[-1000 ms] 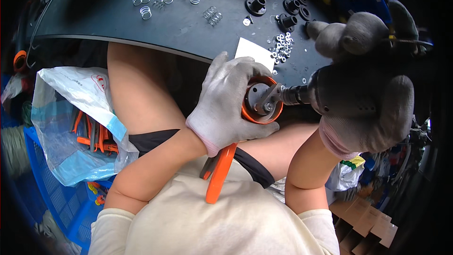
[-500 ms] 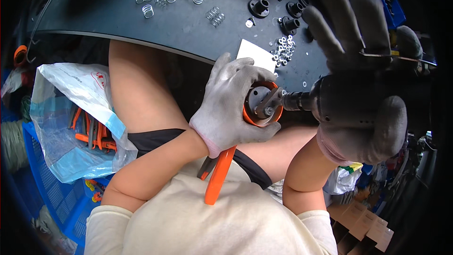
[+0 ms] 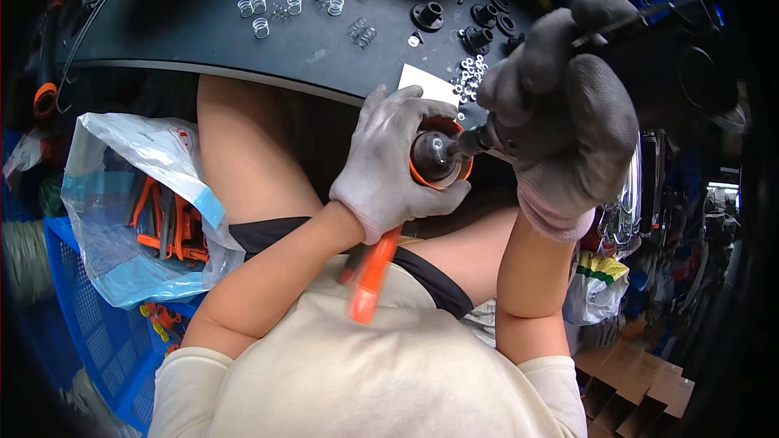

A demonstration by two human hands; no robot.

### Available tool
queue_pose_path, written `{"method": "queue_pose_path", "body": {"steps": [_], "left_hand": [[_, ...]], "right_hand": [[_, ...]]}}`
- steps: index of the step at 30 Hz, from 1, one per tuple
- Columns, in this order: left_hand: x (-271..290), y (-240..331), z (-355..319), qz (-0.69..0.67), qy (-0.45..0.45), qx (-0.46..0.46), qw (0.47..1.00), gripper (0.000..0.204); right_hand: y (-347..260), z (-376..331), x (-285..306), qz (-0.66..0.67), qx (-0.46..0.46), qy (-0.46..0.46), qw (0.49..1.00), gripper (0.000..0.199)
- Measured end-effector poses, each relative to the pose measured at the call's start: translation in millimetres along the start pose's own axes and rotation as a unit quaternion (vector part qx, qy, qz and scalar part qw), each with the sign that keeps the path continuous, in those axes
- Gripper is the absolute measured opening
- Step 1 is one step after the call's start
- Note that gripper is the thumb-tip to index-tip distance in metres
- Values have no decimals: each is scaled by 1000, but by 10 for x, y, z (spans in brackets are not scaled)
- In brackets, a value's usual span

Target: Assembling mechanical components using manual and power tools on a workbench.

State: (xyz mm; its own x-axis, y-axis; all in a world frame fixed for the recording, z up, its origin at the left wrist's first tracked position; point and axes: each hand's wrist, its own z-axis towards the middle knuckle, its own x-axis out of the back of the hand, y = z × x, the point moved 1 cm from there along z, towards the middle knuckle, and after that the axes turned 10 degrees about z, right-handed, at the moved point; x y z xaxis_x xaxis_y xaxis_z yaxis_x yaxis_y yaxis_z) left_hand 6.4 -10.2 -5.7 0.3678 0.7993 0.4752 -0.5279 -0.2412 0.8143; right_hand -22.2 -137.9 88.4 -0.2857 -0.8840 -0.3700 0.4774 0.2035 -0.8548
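My left hand (image 3: 385,158), in a grey glove, is closed round an orange-rimmed round part (image 3: 466,169). Its orange handle (image 3: 376,272) points down toward my shirt and is slightly blurred. Inside the rim, a dark centre looks smeared by motion. My right hand (image 3: 568,105), also gloved, wraps round a black power screwdriver (image 3: 661,57). The driver's dark nose (image 3: 471,143) reaches into the round part; its exact contact point cannot be made out.
On the dark table (image 3: 195,36) lie several coil springs (image 3: 361,31), black flanged bushings (image 3: 428,16), small nuts (image 3: 469,77) and a white card (image 3: 426,85). A plastic bag (image 3: 122,251) of orange-handled parts rests at left, over a blue crate (image 3: 89,300). Cardboard boxes (image 3: 633,377) stand lower right.
My right hand has gone from spread fingers to a wrapped grip on the screwdriver, which is now tilted. The dark centre of the round part has turned into a blur.
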Motion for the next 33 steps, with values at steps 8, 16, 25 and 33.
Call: {"method": "queue_pose_path", "body": {"steps": [8,16,25,33], "left_hand": [[39,22,5,-22,-36,11,999,63],[94,68,23,-12,-44,23,999,59],[57,25,35,-11,-29,16,999,55],[115,42,0,-13,-61,40,997,57]], "right_hand": [[-72,62,-1,-92,20,-102,990,42],[-125,60,-154,-14,5,-189,982,42],[-135,116,-291,-151,92,-95,979,38],[-847,265,831,-383,18,117,916,59]]}}
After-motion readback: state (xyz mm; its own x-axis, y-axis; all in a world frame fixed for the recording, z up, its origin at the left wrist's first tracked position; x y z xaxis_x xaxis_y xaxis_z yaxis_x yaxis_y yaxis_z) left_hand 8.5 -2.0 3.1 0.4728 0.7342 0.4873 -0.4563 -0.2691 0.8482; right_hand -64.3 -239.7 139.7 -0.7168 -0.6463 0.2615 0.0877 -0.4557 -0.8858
